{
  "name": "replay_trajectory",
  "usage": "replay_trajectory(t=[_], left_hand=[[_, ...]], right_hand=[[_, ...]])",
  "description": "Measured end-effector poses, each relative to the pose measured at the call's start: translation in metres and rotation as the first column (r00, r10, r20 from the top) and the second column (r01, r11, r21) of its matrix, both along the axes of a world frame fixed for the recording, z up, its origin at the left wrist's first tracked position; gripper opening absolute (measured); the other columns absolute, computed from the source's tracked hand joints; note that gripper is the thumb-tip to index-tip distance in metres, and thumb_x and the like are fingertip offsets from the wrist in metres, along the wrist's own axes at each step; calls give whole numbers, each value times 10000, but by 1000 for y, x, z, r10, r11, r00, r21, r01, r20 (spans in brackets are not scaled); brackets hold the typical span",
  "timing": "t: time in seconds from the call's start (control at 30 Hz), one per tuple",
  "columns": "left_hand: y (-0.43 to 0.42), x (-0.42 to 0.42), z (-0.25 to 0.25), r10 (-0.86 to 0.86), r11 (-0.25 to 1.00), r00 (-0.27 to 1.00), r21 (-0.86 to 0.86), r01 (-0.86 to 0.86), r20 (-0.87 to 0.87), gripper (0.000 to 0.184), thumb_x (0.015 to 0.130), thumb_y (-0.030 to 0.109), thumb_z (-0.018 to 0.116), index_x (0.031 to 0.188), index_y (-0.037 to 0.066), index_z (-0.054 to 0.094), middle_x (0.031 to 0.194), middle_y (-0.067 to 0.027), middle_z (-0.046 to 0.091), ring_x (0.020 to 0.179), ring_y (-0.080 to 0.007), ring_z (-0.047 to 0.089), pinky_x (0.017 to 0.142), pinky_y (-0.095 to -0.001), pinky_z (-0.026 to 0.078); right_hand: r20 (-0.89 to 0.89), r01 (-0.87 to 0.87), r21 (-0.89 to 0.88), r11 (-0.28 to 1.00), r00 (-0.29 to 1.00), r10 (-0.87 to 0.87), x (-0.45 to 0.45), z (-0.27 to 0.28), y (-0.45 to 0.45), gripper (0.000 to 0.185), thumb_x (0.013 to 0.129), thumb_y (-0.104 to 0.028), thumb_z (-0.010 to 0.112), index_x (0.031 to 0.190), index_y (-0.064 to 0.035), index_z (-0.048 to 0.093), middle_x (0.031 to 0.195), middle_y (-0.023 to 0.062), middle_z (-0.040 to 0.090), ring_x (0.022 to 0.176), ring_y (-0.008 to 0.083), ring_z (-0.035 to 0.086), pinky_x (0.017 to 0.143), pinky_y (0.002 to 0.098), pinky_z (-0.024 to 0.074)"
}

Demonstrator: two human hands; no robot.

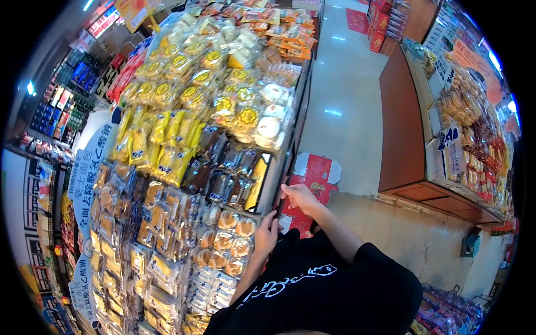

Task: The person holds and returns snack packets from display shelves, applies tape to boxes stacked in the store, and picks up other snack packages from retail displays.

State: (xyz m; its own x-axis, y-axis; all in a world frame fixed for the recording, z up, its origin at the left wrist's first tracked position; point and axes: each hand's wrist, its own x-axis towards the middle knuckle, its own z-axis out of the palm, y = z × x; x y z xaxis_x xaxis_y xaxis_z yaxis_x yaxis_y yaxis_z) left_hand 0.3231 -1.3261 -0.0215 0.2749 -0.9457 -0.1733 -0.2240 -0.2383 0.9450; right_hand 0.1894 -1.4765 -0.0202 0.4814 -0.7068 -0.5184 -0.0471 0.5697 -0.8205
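Note:
My left hand point(266, 233) is at the front edge of a bread display, beside packs of small round cakes point(228, 239). Its fingers look slightly apart, and I see nothing held in them. My right hand point(300, 197) reaches in from the right, just beyond the display's dark edge. Its fingers are loosely bent and apart, with no object visible between them. Nearest to both hands is a tray section of dark brown wrapped cakes point(230, 173) with a yellow-and-black strip point(257, 181). Yellow packets point(173, 159) lie further left.
Red-and-white cardboard point(312, 173) lies on the floor by the display. An aisle of shiny tiles point(349, 117) runs to the right. Across it stands a brown wooden display stand point(403, 123) of packaged bread point(474, 145). Red boxes point(379, 22) are stacked at the far end.

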Motion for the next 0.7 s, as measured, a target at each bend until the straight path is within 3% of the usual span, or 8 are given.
replay_trajectory(t=[0.13,0.17,0.27,0.3,0.4,0.53,0.57,0.7], left_hand=[[-44,-37,-9,-78,985,970,166,39,231,381,894,160,614,1261,77,556,533,-80,561,482,-154,559,489,-335,434],[-57,-48,-15,-84,991,976,120,61,200,400,888,155,630,1255,16,549,689,-80,647,527,-120,528,542,-274,453],[-109,-88,19,-261,956,910,216,198,321,366,889,172,632,1211,6,581,648,-101,622,517,-135,529,526,-282,445],[-124,-103,19,-178,983,925,20,182,336,336,898,206,625,1168,8,611,639,-132,613,533,-151,553,531,-295,449],[-153,-128,41,-200,972,918,188,141,341,316,911,239,609,1125,8,636,704,-170,644,596,-183,619,571,-302,475],[-170,-142,32,-98,992,955,107,71,281,341,930,303,573,1031,-8,667,751,-181,669,674,-246,665,632,-336,495],[-172,-143,17,-26,997,967,-62,43,255,336,917,340,578,957,22,681,582,-147,585,531,-278,601,533,-379,447],[-193,-135,7,-74,989,956,143,34,283,417,907,417,565,966,19,673,561,-142,571,508,-274,588,521,-382,438]], right_hand=[[-168,-219,-109,970,966,199,-51,33,-38,706,925,-622,436,636,-5,622,522,67,536,445,148,510,460,268,431],[-169,-245,-122,962,960,223,-65,27,-49,783,936,-656,347,549,-14,575,455,67,496,403,158,492,451,268,412],[-104,-226,-84,970,970,217,-111,23,-77,801,946,-652,314,498,-24,532,404,70,454,361,169,467,446,284,411],[-68,-175,-84,981,983,170,-121,21,-83,791,959,-626,318,461,-38,497,374,70,424,330,163,437,422,290,401],[0,-107,-56,993,994,107,-142,15,-100,773,964,-608,335,463,-42,499,377,67,427,328,151,428,392,277,379],[16,-111,12,994,994,111,-147,9,-127,675,981,-479,423,481,-34,517,393,52,436,334,144,430,368,280,343],[54,-83,39,996,995,81,-144,-3,-134,635,981,-437,444,513,-21,546,404,46,439,334,142,427,359,281,328],[35,-89,76,993,996,86,-127,-2,-170,588,986,-430,444,644,21,605,428,41,461,352,139,438,392,290,359]])
